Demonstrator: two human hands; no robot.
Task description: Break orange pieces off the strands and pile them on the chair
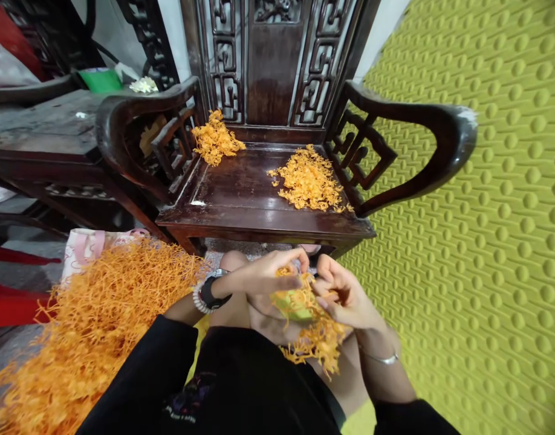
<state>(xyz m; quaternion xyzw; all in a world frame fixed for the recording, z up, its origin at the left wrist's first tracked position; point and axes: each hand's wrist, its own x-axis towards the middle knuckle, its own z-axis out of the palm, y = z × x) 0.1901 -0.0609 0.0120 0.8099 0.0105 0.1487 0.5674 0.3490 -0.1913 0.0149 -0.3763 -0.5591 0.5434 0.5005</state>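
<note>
Over my lap, my left hand (263,275) and my right hand (343,296) meet, both with fingers pinched on a clump of thin orange strands (316,335). The clump hangs down over my thigh, and something yellow-green (295,305) shows beneath it. A dark watch and a bead bracelet sit on my left wrist, a thin bangle on my right. In front of me stands a dark carved wooden armchair (241,205) with two small piles of the same orange strands, one at the back left corner (214,142), one on the right of the seat (309,178).
A large heap of orange strands (91,326) lies on the floor to my left, over a pink and white bag (89,248). A dark low table (46,130) stands at left, a red stool (9,296) beside it. A yellow-green bumpy mat (486,272) covers the right.
</note>
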